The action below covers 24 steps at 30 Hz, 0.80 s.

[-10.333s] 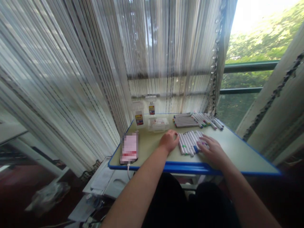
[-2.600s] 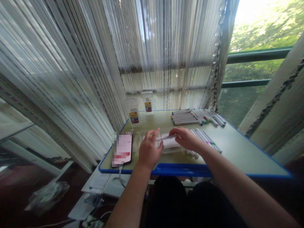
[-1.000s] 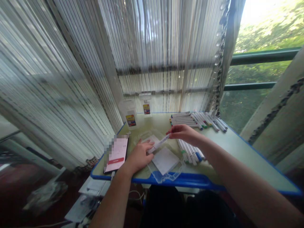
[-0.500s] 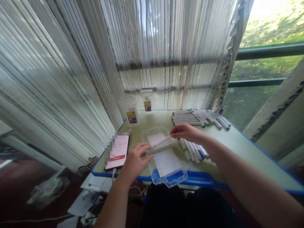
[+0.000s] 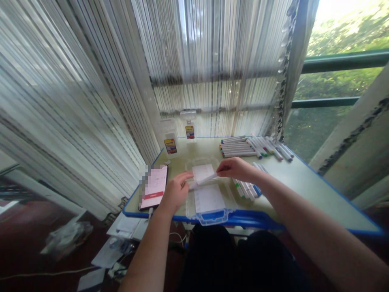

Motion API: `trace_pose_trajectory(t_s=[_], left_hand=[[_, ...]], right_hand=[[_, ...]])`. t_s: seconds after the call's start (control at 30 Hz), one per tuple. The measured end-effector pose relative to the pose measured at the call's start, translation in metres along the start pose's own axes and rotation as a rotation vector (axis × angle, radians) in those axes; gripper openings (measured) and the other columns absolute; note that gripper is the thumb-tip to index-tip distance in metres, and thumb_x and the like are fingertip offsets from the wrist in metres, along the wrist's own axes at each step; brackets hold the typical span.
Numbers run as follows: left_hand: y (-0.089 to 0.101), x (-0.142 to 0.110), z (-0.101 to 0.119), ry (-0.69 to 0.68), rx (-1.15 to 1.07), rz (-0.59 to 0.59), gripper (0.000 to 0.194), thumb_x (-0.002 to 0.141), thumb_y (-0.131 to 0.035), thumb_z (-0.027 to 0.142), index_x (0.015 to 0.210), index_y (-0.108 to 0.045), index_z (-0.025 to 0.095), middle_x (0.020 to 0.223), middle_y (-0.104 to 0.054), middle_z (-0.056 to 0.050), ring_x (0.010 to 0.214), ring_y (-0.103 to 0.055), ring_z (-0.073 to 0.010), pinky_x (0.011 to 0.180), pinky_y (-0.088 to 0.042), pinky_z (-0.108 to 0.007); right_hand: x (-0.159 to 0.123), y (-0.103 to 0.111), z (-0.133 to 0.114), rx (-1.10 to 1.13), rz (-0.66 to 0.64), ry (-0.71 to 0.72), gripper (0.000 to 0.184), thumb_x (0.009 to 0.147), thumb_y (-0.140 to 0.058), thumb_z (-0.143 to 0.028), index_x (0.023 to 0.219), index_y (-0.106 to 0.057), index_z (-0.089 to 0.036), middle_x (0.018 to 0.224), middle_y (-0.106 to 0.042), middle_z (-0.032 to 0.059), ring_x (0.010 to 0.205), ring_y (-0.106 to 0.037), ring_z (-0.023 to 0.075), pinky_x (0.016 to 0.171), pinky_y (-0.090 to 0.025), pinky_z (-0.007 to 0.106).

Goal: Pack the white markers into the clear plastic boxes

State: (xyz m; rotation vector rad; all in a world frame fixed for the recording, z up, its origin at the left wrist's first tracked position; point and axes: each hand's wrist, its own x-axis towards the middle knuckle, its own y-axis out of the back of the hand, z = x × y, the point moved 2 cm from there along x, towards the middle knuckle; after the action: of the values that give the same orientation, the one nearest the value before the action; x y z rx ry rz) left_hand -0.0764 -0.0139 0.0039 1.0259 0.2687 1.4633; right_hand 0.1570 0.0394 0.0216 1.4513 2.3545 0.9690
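A clear plastic case point(image 5: 223, 215) lies opened out at the table's front edge, with white sheets in both halves. My right hand point(image 5: 232, 168) is closed on one end of a white marker point(image 5: 207, 179), which slants over the middle of the case. My left hand point(image 5: 178, 188) is at the case's left side, near the marker's other end. Its fingers are stretched and apart; whether they touch the case is hard to make out. Under my right forearm lies a row of white markers point(image 5: 246, 189) with coloured bands.
More markers point(image 5: 238, 149) lie at the table's back right. Two clear cases with labels, a nearer one point(image 5: 170, 145) and a farther one point(image 5: 190, 132), stand at the back left. A phone point(image 5: 154, 188) with a cable lies left of my left hand. Curtains point(image 5: 212, 61) hang behind the table point(image 5: 306, 186).
The case now sits straighter to my view. The marker has tilted slightly in my right hand, and my left fingers are farther from its end. The camera view has shifted a little.
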Motion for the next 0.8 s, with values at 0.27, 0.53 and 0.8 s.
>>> trace_pose_trajectory(t_s=[0.27,0.53,0.8], left_hand=[[0.000,-0.007,0.012,-0.042,0.074,-0.071,0.025,0.070,-0.058,0.018,0.092,-0.070,0.016,0.119,-0.063,-0.011,0.119,-0.052,-0.0269,0.102,-0.042,-0.043],[0.001,-0.006,0.011,0.005,0.055,-0.050,0.019,0.073,-0.059,0.018,0.086,-0.073,0.018,0.114,-0.065,-0.010,0.115,-0.055,-0.0259,0.099,-0.044,-0.042],[0.002,-0.007,0.005,0.026,0.005,-0.008,0.013,0.074,-0.060,0.023,0.079,-0.071,0.018,0.113,-0.066,-0.011,0.113,-0.057,-0.0252,0.097,-0.046,-0.043]], right_hand=[[-0.011,-0.006,-0.021,-0.366,-0.082,0.114,0.012,0.074,-0.064,-0.023,0.080,-0.072,-0.017,0.070,-0.065,0.0018,0.062,-0.055,0.0115,0.059,-0.039,0.021],[-0.011,-0.009,-0.024,-0.399,-0.095,0.236,0.010,0.073,-0.065,-0.019,0.079,-0.073,-0.018,0.083,-0.066,0.0045,0.073,-0.060,0.0136,0.069,-0.043,0.022],[-0.010,-0.010,-0.021,-0.456,-0.113,0.231,0.011,0.074,-0.065,-0.018,0.080,-0.074,-0.019,0.080,-0.068,0.0034,0.071,-0.060,0.0130,0.066,-0.042,0.020]])
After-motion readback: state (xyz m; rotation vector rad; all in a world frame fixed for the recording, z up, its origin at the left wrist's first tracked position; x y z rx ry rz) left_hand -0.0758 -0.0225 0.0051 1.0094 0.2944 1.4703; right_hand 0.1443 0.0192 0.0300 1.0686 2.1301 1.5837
